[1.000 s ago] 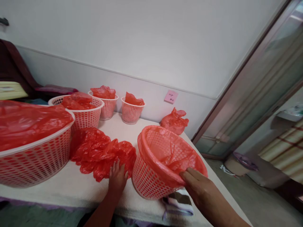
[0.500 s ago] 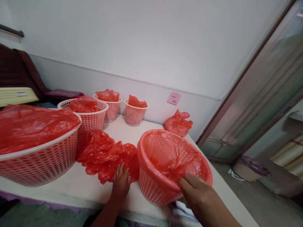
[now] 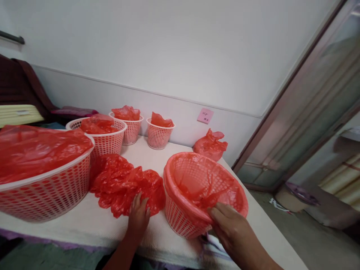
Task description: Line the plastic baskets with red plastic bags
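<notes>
A pink mesh basket (image 3: 180, 221) lined with a red plastic bag (image 3: 197, 183) stands tilted near the table's front edge. My right hand (image 3: 229, 230) grips its near rim, fingers closed over the bag's folded edge. My left hand (image 3: 138, 217) lies flat on the table with fingers stretched out, its fingertips touching a crumpled heap of red bags (image 3: 126, 185) just left of the basket.
A large basket (image 3: 47, 193) holding red bags sits at the left. Three smaller baskets (image 3: 105, 144) (image 3: 131, 131) (image 3: 158, 138) with red bags stand by the wall. A loose red bag (image 3: 210, 144) lies near a pink note (image 3: 205, 115). A folded cloth (image 3: 216, 245) lies under my right hand. Floor drops off at right.
The lined basket has shifted slightly and settled as my right hand moved along its rim. My left hand stays on the heap of bags. The view has drifted a little.
</notes>
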Tool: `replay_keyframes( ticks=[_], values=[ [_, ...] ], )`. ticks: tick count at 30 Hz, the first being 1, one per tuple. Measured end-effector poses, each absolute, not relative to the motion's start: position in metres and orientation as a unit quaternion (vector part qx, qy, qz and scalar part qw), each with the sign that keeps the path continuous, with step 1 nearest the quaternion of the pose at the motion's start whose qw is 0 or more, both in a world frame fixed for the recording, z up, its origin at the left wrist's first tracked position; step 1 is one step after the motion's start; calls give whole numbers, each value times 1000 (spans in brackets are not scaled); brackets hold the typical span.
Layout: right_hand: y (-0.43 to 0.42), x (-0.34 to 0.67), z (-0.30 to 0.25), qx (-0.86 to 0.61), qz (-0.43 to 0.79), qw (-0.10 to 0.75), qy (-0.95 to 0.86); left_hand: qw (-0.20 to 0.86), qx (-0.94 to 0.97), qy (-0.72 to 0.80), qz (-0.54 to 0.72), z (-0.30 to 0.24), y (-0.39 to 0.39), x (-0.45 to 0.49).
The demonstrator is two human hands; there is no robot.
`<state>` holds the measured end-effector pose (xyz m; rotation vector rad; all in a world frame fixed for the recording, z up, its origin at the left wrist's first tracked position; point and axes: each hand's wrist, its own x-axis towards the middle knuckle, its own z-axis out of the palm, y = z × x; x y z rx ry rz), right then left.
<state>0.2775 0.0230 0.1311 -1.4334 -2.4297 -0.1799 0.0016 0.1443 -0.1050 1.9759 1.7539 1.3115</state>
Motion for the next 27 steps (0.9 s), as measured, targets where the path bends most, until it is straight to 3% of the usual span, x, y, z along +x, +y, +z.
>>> replay_keyframes(
  ticks=[4,8,13,17,22,27],
  values=[
    [14,272,145,-482,-35,204,-851,160,631,568,503,-71,123,5],
    [10,288,150,-484,-43,330,-809,280,577,531,555,-25,102,14],
    [32,340,146,-642,-50,436,-629,498,468,468,560,36,98,33],
    [51,369,140,-758,162,464,-430,610,382,404,564,75,101,45],
    [55,367,132,-621,496,521,-310,666,338,342,570,105,106,55],
    [52,360,133,-526,571,602,-188,662,320,327,593,116,113,61]
  ],
)
